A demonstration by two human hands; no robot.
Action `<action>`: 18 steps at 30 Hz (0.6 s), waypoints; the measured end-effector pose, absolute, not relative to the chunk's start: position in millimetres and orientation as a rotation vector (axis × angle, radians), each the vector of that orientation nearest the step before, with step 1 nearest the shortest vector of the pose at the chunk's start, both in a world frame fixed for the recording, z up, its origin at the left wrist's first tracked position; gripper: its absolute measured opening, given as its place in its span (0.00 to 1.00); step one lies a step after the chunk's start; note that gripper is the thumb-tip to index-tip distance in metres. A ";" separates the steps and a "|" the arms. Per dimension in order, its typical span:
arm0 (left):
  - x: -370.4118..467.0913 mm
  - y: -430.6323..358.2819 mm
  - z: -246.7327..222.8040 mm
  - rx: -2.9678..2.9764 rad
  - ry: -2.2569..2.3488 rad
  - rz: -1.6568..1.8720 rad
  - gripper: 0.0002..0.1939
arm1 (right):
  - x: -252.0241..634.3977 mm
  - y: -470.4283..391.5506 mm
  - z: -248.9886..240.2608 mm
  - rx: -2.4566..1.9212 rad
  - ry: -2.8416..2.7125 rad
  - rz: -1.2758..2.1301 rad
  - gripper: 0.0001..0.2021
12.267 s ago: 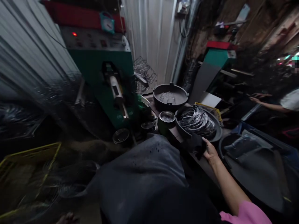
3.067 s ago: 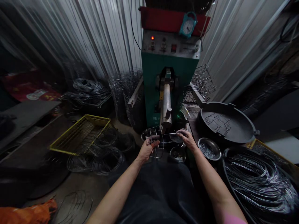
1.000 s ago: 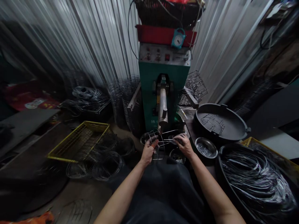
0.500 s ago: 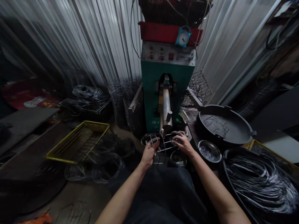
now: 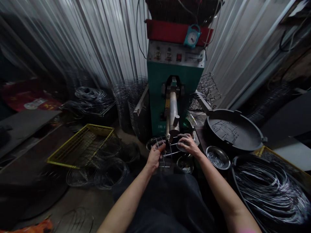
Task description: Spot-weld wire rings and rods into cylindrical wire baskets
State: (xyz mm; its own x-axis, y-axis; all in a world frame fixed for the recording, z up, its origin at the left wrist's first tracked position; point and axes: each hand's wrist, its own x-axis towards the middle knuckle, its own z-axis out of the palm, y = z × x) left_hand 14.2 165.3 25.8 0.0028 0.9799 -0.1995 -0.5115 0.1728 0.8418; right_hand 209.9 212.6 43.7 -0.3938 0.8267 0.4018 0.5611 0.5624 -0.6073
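Observation:
A small wire frame (image 5: 166,156) of thin bright rods is between my hands, under the tip of the machine's metal arm (image 5: 173,111). My left hand (image 5: 155,157) is closed on the frame's left side, thumb pressed over the wires. On the right, my right hand (image 5: 188,144) has its fingers curled round the ends of the frame's rods; its fingertips are partly hidden. The arm juts from a green machine (image 5: 157,84) and its lower tip meets or nearly meets the frame; the exact contact cannot be made out.
A yellow crate (image 5: 80,145) and wire rings (image 5: 113,173) lie left. To the right are a black round pan (image 5: 247,129) with wire pieces, a metal bowl (image 5: 218,157) of short pieces and a tub of wire loops (image 5: 272,187). Another bowl (image 5: 186,164) sits below my right hand.
My right hand has shifted very slightly left. The left hand keeps its grip, and the frame stays under the arm's tip. The camera view has moved a little.

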 end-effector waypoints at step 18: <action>16.5 174.6 32.4 0.554 0.951 1.312 0.22 | 207.2 220.0 50.4 -1.171 -2.083 0.592 0.07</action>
State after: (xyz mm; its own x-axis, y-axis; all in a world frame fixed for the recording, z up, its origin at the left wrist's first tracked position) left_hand 16.5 174.6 32.4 -0.0218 0.9633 -0.2674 -0.5533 0.2111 0.8058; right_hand 207.2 220.0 50.4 -0.3752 0.8668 0.3285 0.5644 0.4947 -0.6609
